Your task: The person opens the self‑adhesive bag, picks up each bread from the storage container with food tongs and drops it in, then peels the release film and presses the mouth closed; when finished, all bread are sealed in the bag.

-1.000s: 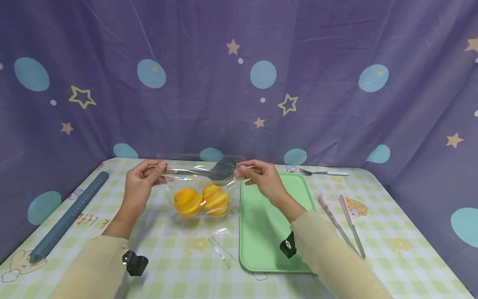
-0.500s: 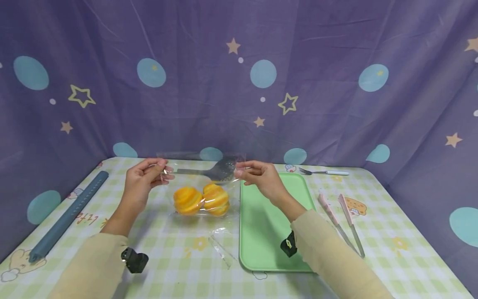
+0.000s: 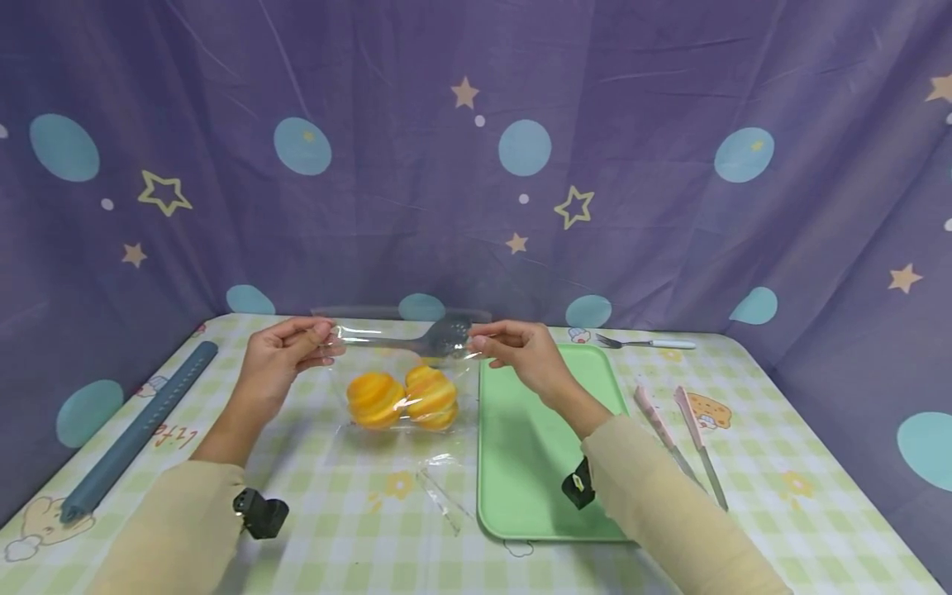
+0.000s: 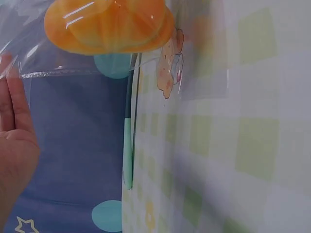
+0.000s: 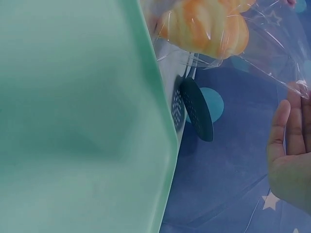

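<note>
Two orange-yellow striped bread rolls, the left one [image 3: 375,401] and the right one [image 3: 431,398], sit side by side in a clear plastic bag [image 5: 272,63]. My left hand [image 3: 278,355] pinches the bag's upper left side between thumb and fingers. On the opposite side, my right hand [image 3: 524,359] pinches the film in the same way, stretching the bag between both hands above the table. In the wrist views only part of each hand shows. Through the film, a dark slotted spoon [image 3: 446,337] is visible behind the rolls.
Right of the bag lies a green tray [image 3: 521,463], under my right forearm. Pink-handled tongs [image 3: 687,442] lie beyond it, and a fork [image 3: 645,344] at the back. A blue-grey roll [image 3: 141,430] lies along the left. Clear plastic strip [image 3: 440,500] lies in front.
My left wrist has shifted slightly to the left. The film between the hands has flexed, so its reflections differ. Both hands keep their pinch, and the rolls have hardly moved.
</note>
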`<action>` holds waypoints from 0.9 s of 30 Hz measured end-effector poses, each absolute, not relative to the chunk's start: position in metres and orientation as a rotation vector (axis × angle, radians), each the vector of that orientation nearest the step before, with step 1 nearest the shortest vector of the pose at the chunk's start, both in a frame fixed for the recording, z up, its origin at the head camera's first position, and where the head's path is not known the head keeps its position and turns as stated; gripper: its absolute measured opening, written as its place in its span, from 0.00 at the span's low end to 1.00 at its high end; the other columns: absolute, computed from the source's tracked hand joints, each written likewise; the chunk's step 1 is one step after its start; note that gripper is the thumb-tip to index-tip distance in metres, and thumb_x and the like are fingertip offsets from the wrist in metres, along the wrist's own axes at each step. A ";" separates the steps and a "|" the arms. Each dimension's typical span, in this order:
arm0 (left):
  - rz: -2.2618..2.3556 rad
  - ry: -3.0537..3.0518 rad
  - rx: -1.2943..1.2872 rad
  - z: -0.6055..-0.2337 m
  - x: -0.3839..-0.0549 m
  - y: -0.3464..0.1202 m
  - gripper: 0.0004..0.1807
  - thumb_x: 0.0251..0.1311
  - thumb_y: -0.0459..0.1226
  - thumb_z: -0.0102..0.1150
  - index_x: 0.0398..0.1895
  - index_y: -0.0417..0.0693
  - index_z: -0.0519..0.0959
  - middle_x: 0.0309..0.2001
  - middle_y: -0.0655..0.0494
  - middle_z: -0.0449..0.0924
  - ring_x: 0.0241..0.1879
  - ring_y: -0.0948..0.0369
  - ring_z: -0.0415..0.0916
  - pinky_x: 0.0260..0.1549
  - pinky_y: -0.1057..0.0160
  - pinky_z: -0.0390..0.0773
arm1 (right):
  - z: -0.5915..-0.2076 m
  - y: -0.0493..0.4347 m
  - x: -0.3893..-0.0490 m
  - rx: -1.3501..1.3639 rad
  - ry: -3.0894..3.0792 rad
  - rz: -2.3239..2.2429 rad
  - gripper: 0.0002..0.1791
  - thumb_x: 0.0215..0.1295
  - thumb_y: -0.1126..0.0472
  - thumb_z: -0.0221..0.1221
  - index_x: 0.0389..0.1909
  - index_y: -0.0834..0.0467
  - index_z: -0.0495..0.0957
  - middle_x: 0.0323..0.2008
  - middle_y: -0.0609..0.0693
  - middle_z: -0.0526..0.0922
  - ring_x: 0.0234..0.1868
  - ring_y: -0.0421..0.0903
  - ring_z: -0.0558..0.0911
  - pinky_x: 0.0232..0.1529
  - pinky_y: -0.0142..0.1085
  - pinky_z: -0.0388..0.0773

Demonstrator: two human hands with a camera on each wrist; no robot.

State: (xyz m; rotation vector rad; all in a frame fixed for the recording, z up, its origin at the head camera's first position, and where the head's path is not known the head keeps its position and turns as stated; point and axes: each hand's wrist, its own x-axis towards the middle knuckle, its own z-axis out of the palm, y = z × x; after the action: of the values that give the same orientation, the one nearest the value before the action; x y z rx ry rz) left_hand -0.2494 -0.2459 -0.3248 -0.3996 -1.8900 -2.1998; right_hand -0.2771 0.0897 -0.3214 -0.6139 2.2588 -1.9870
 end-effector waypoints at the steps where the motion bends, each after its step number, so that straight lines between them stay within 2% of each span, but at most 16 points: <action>1: -2.201 -1.895 -0.408 -0.324 -0.249 -0.246 0.07 0.71 0.32 0.60 0.40 0.46 0.88 0.33 0.58 0.89 0.32 0.62 0.88 0.35 0.67 0.85 | -0.321 0.090 -0.277 -0.614 2.260 -1.986 0.15 0.71 0.64 0.63 0.55 0.67 0.83 0.50 0.58 0.87 0.50 0.56 0.85 0.46 0.40 0.85; 4: -2.197 -1.921 -0.424 -0.323 -0.249 -0.247 0.07 0.71 0.32 0.60 0.41 0.47 0.88 0.34 0.57 0.89 0.33 0.62 0.88 0.36 0.67 0.85 | -0.321 0.091 -0.278 -0.608 2.259 -1.987 0.15 0.72 0.64 0.63 0.54 0.66 0.83 0.49 0.59 0.87 0.47 0.49 0.87 0.46 0.40 0.85; 7: -2.189 -1.950 -0.445 -0.322 -0.249 -0.248 0.09 0.71 0.33 0.59 0.42 0.50 0.89 0.35 0.57 0.90 0.35 0.62 0.88 0.38 0.67 0.85 | -0.321 0.092 -0.278 -0.599 2.264 -1.985 0.16 0.72 0.63 0.63 0.55 0.67 0.83 0.49 0.58 0.87 0.45 0.46 0.87 0.46 0.41 0.85; 11: -2.178 -1.974 -0.496 -0.320 -0.250 -0.249 0.11 0.72 0.32 0.58 0.46 0.51 0.89 0.37 0.56 0.90 0.37 0.62 0.88 0.40 0.67 0.85 | -0.321 0.092 -0.279 -0.578 2.266 -1.980 0.16 0.72 0.62 0.63 0.56 0.66 0.83 0.48 0.56 0.88 0.45 0.47 0.87 0.46 0.40 0.85; 18: -2.171 -1.993 -0.565 -0.316 -0.249 -0.249 0.13 0.73 0.30 0.55 0.54 0.44 0.86 0.39 0.55 0.89 0.39 0.62 0.88 0.42 0.67 0.84 | -0.321 0.096 -0.281 -0.608 2.258 -1.982 0.16 0.73 0.62 0.62 0.56 0.66 0.83 0.48 0.56 0.88 0.46 0.48 0.88 0.46 0.39 0.85; 23: -2.129 -2.013 -0.556 -0.315 -0.249 -0.248 0.13 0.73 0.29 0.56 0.52 0.45 0.87 0.38 0.57 0.89 0.38 0.62 0.88 0.42 0.68 0.84 | -0.321 0.098 -0.282 -0.682 2.227 -1.969 0.19 0.74 0.64 0.60 0.61 0.67 0.79 0.48 0.58 0.88 0.45 0.47 0.88 0.45 0.39 0.85; 27: -2.121 -2.006 -0.550 -0.315 -0.249 -0.249 0.13 0.73 0.29 0.56 0.50 0.50 0.88 0.38 0.57 0.89 0.38 0.62 0.88 0.41 0.68 0.84 | -0.322 0.100 -0.282 -0.722 2.192 -1.964 0.19 0.74 0.64 0.59 0.62 0.66 0.79 0.49 0.58 0.87 0.46 0.46 0.88 0.46 0.39 0.85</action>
State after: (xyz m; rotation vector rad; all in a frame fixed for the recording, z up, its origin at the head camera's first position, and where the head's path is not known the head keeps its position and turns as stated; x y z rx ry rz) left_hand -0.2485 -0.2490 -0.3151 -0.5495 -2.0056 -2.1211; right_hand -0.2819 0.0998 -0.3216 -0.7218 2.1918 -1.9640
